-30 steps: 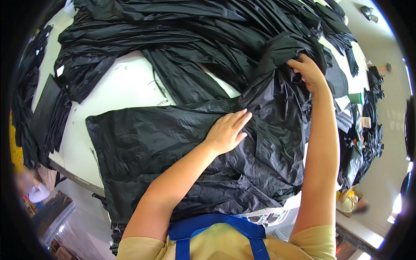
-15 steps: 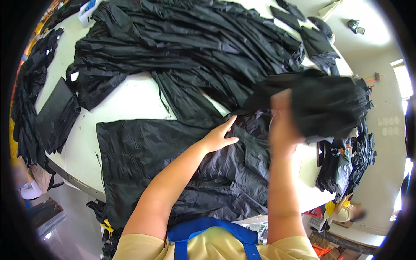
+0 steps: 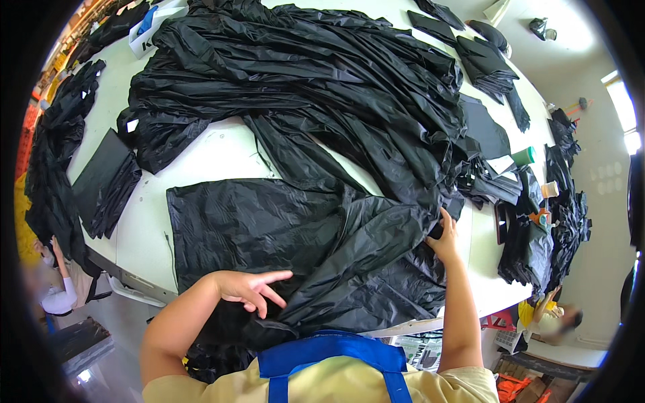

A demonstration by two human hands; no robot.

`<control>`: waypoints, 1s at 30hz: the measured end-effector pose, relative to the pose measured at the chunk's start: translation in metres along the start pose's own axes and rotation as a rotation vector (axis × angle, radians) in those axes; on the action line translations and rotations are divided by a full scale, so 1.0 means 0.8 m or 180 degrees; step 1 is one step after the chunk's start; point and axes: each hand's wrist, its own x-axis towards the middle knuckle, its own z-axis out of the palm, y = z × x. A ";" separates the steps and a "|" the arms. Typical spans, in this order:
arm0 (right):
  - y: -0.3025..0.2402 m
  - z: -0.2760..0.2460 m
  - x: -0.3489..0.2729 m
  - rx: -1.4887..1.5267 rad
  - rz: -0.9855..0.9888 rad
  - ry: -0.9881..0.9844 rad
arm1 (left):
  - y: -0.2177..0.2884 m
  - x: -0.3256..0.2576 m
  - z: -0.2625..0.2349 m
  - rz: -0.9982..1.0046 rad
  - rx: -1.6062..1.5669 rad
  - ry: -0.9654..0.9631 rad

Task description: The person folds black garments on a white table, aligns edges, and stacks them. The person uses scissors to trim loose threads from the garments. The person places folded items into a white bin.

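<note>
A thin, glossy black garment [image 3: 269, 215] lies spread on the white table in front of me, a long folded part running diagonally across its right half. My left hand [image 3: 252, 290] is over its near left part, index finger stretched out and the other fingers apart, holding nothing. At the garment's right end, my right hand [image 3: 445, 236] has its thumb and fingers curved round a fold of the black cloth. Some fingertips there are hidden in the dark fabric.
A large heap of black garments [image 3: 289, 74] covers the table's far side. Folded black pieces [image 3: 107, 181] lie at left; more stacks [image 3: 487, 67] lie at far right. A green spool [image 3: 524, 156] and orange-handled scissors [image 3: 539, 216] are at right. Other people [image 3: 60, 289] are beyond the table.
The bunched black cloth raised in my right hand has come down onto the table at right. My left hand has moved left and nearer to me, off the garment's middle.
</note>
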 end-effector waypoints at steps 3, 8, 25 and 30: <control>-0.012 -0.014 0.010 0.0178 0.0493 -0.0326 | 0.014 0.039 0.044 -0.0383 0.2325 0.0587; 0.041 0.000 0.006 0.0038 -0.0188 0.0293 | 0.041 0.027 0.052 -0.0770 0.3229 0.0729; -0.003 -0.014 -0.032 -0.0626 -0.1804 0.0069 | 0.205 0.217 -0.054 0.0525 0.4606 0.3691; 0.006 -0.047 -0.051 -0.0852 -0.2671 0.0778 | 0.226 0.211 -0.119 0.1212 0.1085 0.2777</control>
